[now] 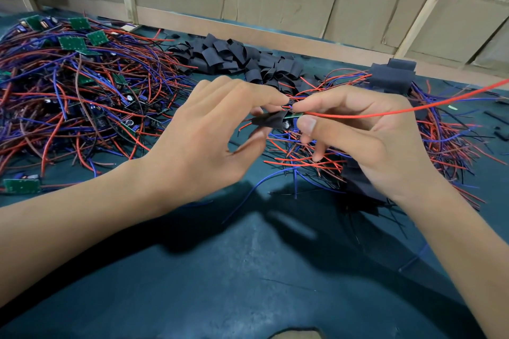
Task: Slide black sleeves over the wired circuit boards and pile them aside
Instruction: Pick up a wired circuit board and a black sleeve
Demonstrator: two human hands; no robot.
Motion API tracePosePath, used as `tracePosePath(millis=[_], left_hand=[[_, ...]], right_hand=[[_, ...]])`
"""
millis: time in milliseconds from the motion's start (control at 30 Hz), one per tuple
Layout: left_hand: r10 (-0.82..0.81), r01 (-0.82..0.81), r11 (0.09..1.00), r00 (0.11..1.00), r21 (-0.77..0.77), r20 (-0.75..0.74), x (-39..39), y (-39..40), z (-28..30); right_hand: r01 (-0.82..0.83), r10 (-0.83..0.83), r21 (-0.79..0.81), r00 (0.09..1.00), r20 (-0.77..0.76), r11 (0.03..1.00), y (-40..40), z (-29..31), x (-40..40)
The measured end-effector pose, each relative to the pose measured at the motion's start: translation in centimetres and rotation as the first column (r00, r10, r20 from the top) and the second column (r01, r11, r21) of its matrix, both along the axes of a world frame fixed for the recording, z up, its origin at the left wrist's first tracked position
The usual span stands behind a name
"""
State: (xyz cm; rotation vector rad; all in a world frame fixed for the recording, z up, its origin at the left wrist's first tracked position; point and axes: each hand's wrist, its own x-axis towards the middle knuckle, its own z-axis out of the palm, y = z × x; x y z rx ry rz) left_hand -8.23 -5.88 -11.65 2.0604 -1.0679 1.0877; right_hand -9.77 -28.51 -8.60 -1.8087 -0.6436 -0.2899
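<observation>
Above the dark green table mat (220, 270), the left hand (198, 143) pinches a flat black sleeve (271, 121) while the right hand (355, 132) pinches a small green circuit board (294, 115) — long axes running left to right, the board's left end entering the sleeve. A red wire (399, 110) trails right. Beyond lie loose black sleeves (234, 59); a tangle of wired boards (68, 85) at far left.

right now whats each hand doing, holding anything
Left hand: pinching the black sleeve.
Right hand: pinching the circuit board by its red wire.
</observation>
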Motion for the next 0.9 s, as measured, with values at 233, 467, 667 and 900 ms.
tracePosePath(millis=[233, 467, 667, 900], left_hand=[[0.0, 0.0, 1.0, 1.0, -0.001, 0.004, 0.0, 0.1, 0.0], [-0.007, 0.007, 1.0, 1.0, 0.019, 0.012, -0.1, 0.1, 0.1], [-0.01, 0.01, 1.0, 1.0, 0.017, 0.01, 0.0, 0.1, 0.3], [-0.016, 0.015, 1.0, 0.999, 0.019, 0.028, -0.1, 0.0, 0.4]], right_hand=[[0.051, -0.07, -0.138, 0.988, -0.139, 0.989, -0.5, 0.4, -0.1], [0.074, -0.094, -0.156, 0.988, -0.126, 0.985, 0.1, 0.5, -0.1], [0.079, -0.095, -0.154, 0.99, -0.101, 0.985, 0.0, 0.6, -0.2], [0.061, -0.063, 0.047, 0.998, 0.03, 0.997, 0.4, 0.4, -0.2]])
